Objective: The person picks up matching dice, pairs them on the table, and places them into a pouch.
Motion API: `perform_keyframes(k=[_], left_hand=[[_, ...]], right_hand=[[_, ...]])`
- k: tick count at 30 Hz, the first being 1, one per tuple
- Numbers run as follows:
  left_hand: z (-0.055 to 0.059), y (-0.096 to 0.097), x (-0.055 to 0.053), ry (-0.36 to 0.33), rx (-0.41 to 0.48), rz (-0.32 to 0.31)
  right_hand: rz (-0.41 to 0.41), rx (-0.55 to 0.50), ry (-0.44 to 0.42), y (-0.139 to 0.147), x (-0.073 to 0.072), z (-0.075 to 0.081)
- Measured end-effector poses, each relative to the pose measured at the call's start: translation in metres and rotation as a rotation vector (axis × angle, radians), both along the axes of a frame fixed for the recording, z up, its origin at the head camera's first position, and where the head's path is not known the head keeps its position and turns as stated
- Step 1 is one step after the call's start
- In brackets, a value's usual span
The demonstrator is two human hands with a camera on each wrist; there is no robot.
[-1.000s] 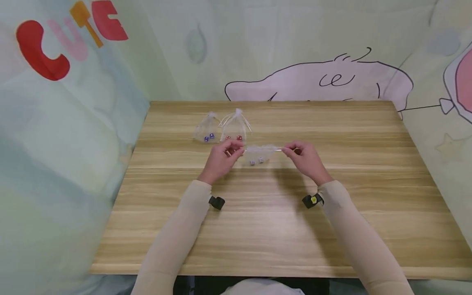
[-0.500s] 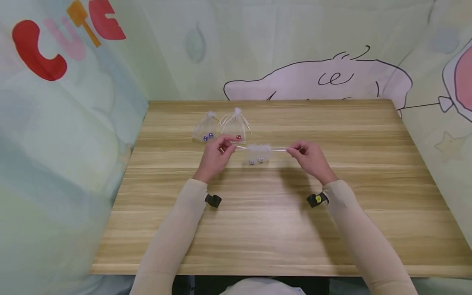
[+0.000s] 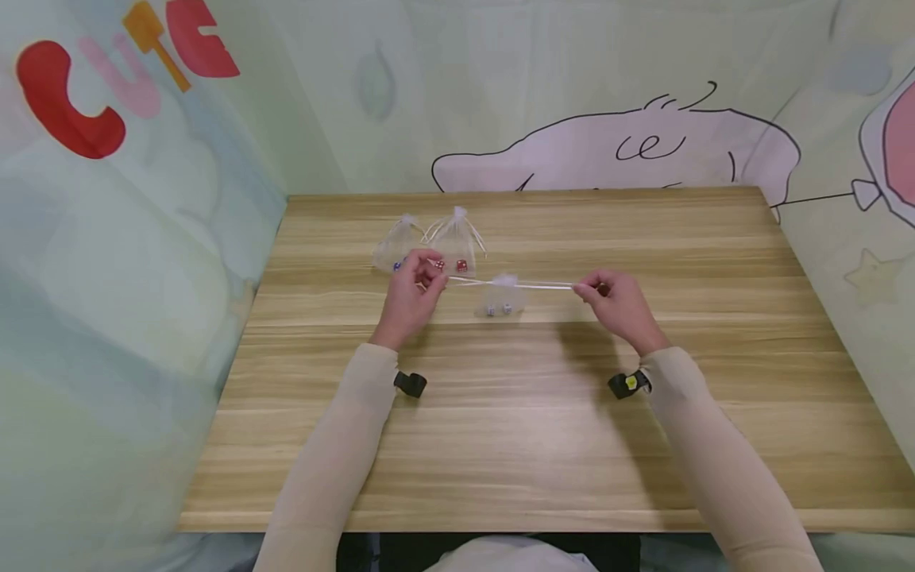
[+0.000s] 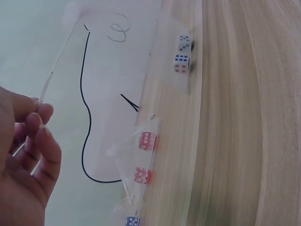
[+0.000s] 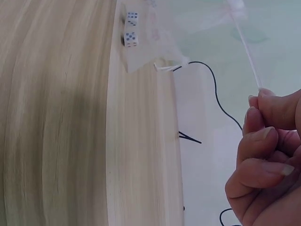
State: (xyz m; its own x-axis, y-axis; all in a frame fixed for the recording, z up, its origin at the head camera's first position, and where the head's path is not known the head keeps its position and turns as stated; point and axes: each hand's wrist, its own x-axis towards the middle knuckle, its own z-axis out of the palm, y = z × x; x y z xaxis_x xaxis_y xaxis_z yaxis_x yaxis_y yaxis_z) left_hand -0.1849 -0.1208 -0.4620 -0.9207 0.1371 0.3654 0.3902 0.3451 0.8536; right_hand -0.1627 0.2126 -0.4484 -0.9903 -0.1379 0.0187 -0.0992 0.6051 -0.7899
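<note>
A sheer white drawstring bag (image 3: 503,295) hangs between my hands, its neck gathered tight. Two white dice (image 4: 182,55) with blue and red pips lie at its bottom. My left hand (image 3: 412,294) pinches the drawstring (image 4: 57,61) on one side between thumb and forefinger. On the other side my right hand (image 3: 619,306) pinches the opposite drawstring end (image 5: 247,49), its remaining fingers curled in. The strings stretch nearly straight across. Just behind my left hand stands a similar bag (image 3: 455,230) with two red dice (image 4: 147,140).
Left of the red-dice bag is another sheer bag (image 3: 395,242) holding blue dice (image 4: 132,221), partly covered by my left hand in the head view. All rest on a wooden table (image 3: 500,445). A printed cloth backdrop (image 3: 322,95) rises behind it.
My hands have moved apart, the left to the left and the right to the right. The strings have lengthened outward and the bag's neck has drawn from wide to narrow.
</note>
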Motion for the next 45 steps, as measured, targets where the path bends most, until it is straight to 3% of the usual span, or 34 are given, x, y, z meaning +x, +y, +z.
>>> perform_keyframes(k=[7,16,21,25,31,34,40,45], left_hand=[[-0.006,0.001,-0.002,-0.014,0.012,0.016],[-0.012,0.020,-0.005,-0.175,0.052,0.068],[-0.024,0.031,-0.001,-0.185,0.049,-0.028],[-0.033,0.033,0.004,-0.197,-0.035,-0.126],[-0.036,0.034,0.009,-0.203,-0.120,-0.250],[-0.037,0.032,0.008,-0.209,-0.118,-0.255],[-0.036,0.021,0.007,-0.229,-0.076,-0.181],[-0.032,0.017,0.007,-0.238,-0.102,-0.236]], right_hand=[[-0.039,-0.033,-0.042,0.000,-0.001,-0.001],[-0.069,-0.283,-0.193,-0.020,-0.012,-0.013],[-0.050,-0.332,-0.229,-0.033,-0.013,-0.018],[-0.034,-0.305,-0.238,-0.037,-0.012,-0.020],[-0.030,-0.267,-0.204,-0.036,-0.011,-0.020],[-0.031,-0.266,-0.186,-0.033,-0.011,-0.021],[-0.063,-0.238,-0.174,-0.024,-0.007,-0.024],[-0.070,-0.241,-0.172,-0.021,-0.005,-0.024]])
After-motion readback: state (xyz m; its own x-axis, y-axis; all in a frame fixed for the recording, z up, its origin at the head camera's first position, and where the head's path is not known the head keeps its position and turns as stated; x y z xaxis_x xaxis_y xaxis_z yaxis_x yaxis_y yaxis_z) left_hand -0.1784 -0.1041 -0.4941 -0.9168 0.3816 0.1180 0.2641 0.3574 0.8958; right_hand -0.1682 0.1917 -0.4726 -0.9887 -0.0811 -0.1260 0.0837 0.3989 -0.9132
